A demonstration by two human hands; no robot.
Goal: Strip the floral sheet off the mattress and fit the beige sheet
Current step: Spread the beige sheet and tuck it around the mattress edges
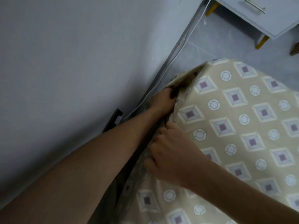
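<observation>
A beige sheet (234, 120) printed with diamonds and circles lies over the mattress on the right. My left hand (163, 101) reaches down the narrow gap between the mattress edge and the wall, fingers curled round the sheet's hem near the corner. My right hand (169, 152) grips the sheet's edge lower along the same side, knuckles up. A folded flap of the sheet (182, 78) stands up near the corner above my left hand. No floral sheet is in view.
A pale wall (72, 62) runs close along the bed's left side. A white cable (176, 57) follows its base. A dark bracket (113, 120) sits by the wall. A white drawer unit with yellow legs (262, 16) stands on the tiled floor (226, 46) beyond the corner.
</observation>
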